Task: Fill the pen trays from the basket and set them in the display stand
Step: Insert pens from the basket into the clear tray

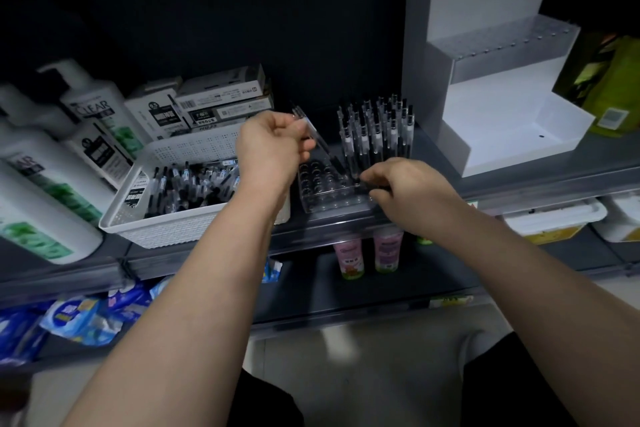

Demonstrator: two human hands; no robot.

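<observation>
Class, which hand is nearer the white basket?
Left. The left hand, gripping pens, hovers just right of the basket; the right hand is farther right, at the pen tray.

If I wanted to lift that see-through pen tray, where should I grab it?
Probably by its low base, gripping both short side edges and coming in from the front. The clear pen tray lies flat on the shelf, and the pens stand upright in its holes, so keeping it level matters.
</observation>
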